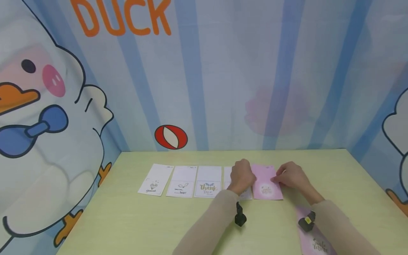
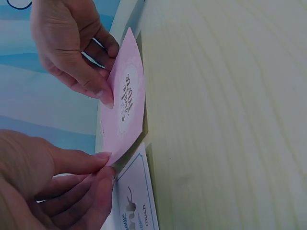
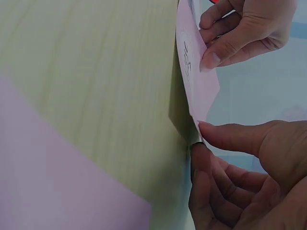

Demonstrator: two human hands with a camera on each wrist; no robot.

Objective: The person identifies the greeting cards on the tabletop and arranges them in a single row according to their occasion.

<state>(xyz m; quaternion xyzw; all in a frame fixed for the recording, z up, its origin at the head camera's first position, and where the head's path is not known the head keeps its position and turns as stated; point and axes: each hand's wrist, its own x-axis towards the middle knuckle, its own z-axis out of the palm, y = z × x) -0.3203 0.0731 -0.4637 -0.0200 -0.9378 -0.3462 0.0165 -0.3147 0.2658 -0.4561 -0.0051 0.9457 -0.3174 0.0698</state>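
Note:
A pink card (image 1: 263, 180) with a round pale emblem and lettering lies at the right end of a row of white cards. By its left edge my left hand (image 1: 242, 176) pinches it between thumb and fingers, as the left wrist view shows. My right hand (image 1: 292, 175) pinches the opposite edge, thumb on top and fingers beneath. In the right wrist view the pink card (image 3: 189, 62) is tilted, its near edge raised off the table. The white card (image 1: 227, 173) beside it is partly covered by my left hand.
Three more white cards, a diamond card (image 1: 155, 180), a heart card (image 1: 181, 181) and a thank-you card (image 1: 208, 181), run leftward on the pale wooden table (image 1: 153, 223). Another pink card (image 1: 313, 241) lies near the front, partly under my right forearm. A duck-printed curtain (image 1: 223, 78) hangs behind.

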